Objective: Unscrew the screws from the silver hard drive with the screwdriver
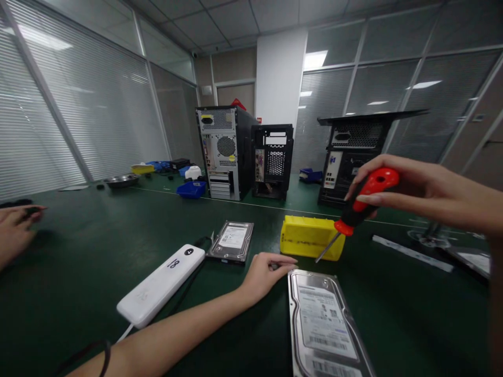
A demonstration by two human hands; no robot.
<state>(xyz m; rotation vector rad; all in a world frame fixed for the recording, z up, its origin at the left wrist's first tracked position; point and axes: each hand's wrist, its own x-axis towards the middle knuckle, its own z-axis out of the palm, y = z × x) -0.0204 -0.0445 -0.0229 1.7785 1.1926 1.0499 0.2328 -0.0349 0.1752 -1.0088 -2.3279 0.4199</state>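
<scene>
My right hand is raised over the green table and grips a screwdriver with a red and black handle, its metal tip angled down toward a yellow bin. My left hand rests on the table with fingertips pinched together at the top left corner of a large hard drive lying label up; whether something small sits between the fingers I cannot tell. A second hard drive lies farther back, left of the yellow bin.
A white power bank marked 18 lies left of my arm with a cable. Three computer cases stand at the back, with blue bins and a metal bowl. Another person's hand rests at the left edge.
</scene>
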